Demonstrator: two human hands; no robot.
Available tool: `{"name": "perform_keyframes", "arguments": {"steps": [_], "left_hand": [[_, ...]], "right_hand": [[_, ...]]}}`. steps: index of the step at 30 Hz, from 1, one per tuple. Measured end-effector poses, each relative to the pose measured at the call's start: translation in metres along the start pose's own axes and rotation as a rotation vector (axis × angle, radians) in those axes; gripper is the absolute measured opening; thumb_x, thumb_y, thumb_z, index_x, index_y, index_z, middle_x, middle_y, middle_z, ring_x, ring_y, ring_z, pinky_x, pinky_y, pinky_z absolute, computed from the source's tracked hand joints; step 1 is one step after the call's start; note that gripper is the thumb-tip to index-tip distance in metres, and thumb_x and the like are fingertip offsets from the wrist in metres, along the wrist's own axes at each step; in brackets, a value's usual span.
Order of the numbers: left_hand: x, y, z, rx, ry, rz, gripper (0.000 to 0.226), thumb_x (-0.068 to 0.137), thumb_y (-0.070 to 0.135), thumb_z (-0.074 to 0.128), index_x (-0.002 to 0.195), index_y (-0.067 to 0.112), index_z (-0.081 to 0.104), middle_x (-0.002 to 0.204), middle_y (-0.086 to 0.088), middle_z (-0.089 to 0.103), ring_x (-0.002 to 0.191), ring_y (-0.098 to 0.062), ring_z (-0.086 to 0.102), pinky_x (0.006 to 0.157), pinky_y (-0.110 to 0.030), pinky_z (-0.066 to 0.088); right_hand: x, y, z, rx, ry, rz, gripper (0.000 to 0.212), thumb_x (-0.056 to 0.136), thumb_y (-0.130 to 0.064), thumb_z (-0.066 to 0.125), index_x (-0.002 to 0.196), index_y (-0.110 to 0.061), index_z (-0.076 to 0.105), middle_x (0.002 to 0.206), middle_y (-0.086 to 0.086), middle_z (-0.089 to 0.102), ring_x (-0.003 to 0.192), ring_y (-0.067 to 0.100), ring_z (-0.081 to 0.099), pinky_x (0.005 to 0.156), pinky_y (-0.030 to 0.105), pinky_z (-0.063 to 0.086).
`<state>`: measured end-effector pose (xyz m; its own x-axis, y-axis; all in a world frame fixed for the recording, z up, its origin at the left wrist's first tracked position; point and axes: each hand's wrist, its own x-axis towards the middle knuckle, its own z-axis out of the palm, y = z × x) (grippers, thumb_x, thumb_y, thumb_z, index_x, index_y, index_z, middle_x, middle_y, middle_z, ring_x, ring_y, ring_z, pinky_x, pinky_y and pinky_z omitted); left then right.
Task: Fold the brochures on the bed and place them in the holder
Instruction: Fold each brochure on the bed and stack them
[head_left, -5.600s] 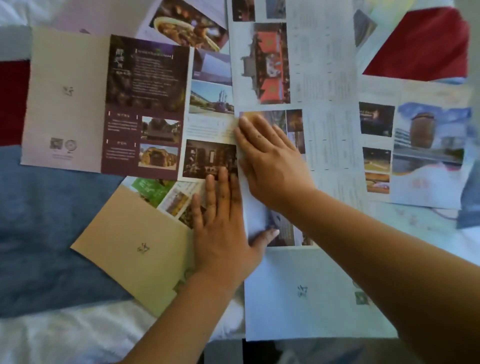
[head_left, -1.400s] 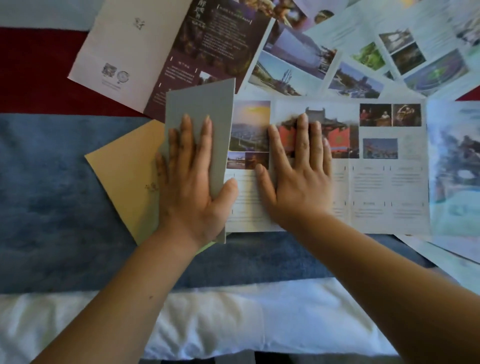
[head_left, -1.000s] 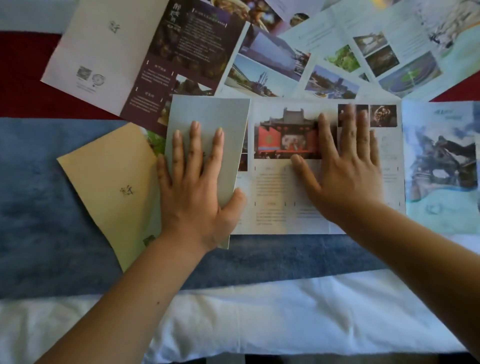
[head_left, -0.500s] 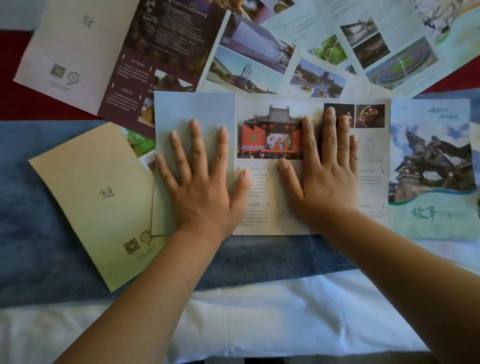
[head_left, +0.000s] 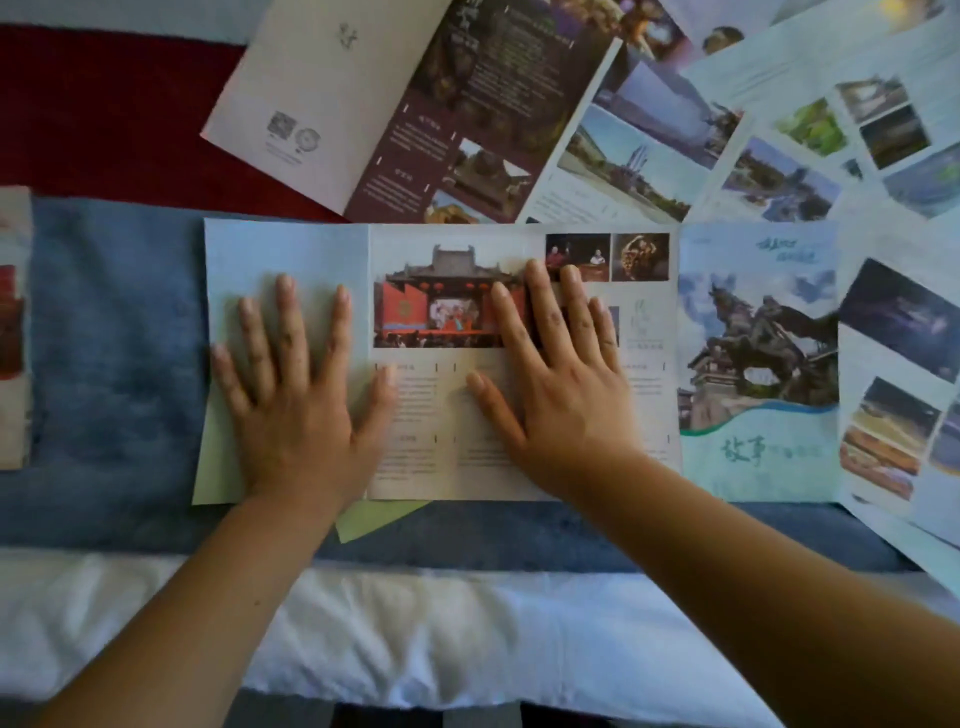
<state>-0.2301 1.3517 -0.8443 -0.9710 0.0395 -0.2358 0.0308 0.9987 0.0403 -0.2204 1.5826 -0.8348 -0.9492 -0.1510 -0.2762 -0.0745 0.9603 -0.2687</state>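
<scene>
The flat left hand (head_left: 296, 415) and right hand (head_left: 561, 395) are pressing the brochure (head_left: 441, 415), its unfolded panel (head_left: 758, 364) lying at 3 o'clock beside the right hand.

Bedroom; home or hotel unclear. Soft bedding underneath: white sheet (head_left: 415, 623) at near edge, blue blanket (head_left: 104, 364) across middle, dark red cover (head_left: 104, 104) beyond. Tourist brochures (head_left: 447, 291) spread flat on top.

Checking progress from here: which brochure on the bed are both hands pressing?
The pale blue brochure with the red theatre photo: left hand and right hand lie flat on it. The maroon-panelled brochure beyond is untouched.
</scene>
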Motion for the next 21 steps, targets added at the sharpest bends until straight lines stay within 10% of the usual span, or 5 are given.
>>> {"name": "perform_keyframes", "arguments": {"steps": [21], "left_hand": [[-0.002, -0.049, -0.027, -0.463, 0.003, -0.065, 0.091, 0.085, 0.081, 0.026, 0.162, 0.038, 0.002, 0.171, -0.01, -0.005, 0.157, -0.029, -0.01, 0.125, -0.054, -0.006]], "right_hand": [[0.018, -0.021, 0.005, -0.143, -0.004, 0.014, 0.077, 0.101, -0.071, 0.011, 0.164, -0.03, -0.009, 0.171, 0.002, -0.017, 0.156, 0.025, -0.02, 0.128, 0.05, -0.005]]}}
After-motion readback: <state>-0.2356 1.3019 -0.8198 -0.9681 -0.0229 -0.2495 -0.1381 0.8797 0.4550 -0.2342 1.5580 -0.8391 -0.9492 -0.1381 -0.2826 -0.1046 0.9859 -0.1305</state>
